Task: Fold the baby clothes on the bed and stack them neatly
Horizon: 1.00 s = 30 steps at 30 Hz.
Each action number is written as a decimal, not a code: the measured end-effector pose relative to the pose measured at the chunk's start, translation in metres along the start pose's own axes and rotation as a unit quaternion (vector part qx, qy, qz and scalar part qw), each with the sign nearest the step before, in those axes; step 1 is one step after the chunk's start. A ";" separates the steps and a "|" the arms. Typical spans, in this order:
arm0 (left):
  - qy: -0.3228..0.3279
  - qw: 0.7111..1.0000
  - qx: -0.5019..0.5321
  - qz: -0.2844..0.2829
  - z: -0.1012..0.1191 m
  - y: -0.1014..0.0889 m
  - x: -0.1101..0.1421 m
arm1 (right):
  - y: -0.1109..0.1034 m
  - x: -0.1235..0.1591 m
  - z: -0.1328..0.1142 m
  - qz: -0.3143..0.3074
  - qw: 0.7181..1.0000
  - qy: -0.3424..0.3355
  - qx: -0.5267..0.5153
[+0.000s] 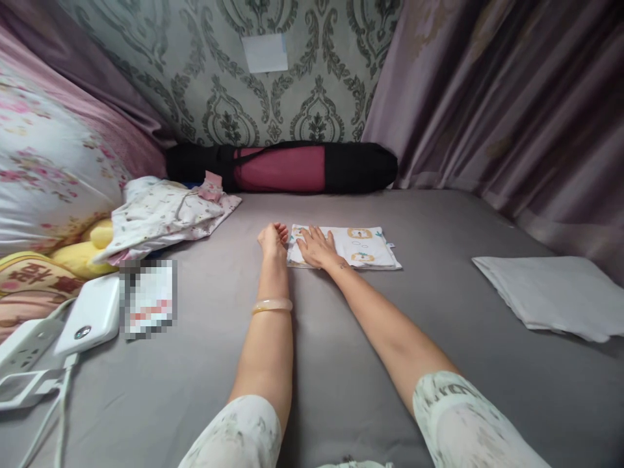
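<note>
A flat white rectangle of printed cloth, folded or lightly padded, lies on the grey sheet. Orange animal-like faces and small green shapes decorate it, and a small tag shows at its right edge. My right hand rests palm down on its left part, fingers spread. Beside its left edge, my left hand is curled into a loose fist on the sheet. I see nothing in those fingers; whether they touch the cloth's edge I cannot tell. A pale bangle circles my left forearm.
At the back lies a long black and dark-red bag. Crumpled printed fabric and a floral pillow are at left, near a white power bank and cables. Folded white fabric lies at right.
</note>
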<state>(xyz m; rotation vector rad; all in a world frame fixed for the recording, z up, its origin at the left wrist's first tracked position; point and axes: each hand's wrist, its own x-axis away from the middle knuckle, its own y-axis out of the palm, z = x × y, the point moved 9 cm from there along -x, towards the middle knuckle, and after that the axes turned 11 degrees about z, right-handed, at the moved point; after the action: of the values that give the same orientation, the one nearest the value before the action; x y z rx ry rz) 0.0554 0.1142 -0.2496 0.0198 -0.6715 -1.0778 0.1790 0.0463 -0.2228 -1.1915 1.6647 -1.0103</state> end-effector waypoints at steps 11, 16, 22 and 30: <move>0.007 0.999 -0.040 -0.015 -0.003 0.008 0.011 | -0.015 0.016 0.046 0.027 0.998 0.024 0.050; 0.015 0.998 -0.051 -0.018 -0.004 0.007 0.012 | -0.014 0.016 0.044 0.033 0.998 0.025 0.047; 0.040 0.997 -0.063 -0.035 -0.003 0.012 0.014 | -0.024 0.015 0.058 -0.007 0.999 0.037 0.021; 0.054 0.994 -0.077 -0.048 -0.004 0.016 0.016 | -0.028 0.023 0.094 -0.007 0.994 0.059 0.096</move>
<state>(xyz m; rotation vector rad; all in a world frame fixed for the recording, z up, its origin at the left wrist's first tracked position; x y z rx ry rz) 0.0750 0.1076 -0.2394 -0.0227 -0.4936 -1.2102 0.2707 0.0044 -0.2320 -1.0350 1.6108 -1.2410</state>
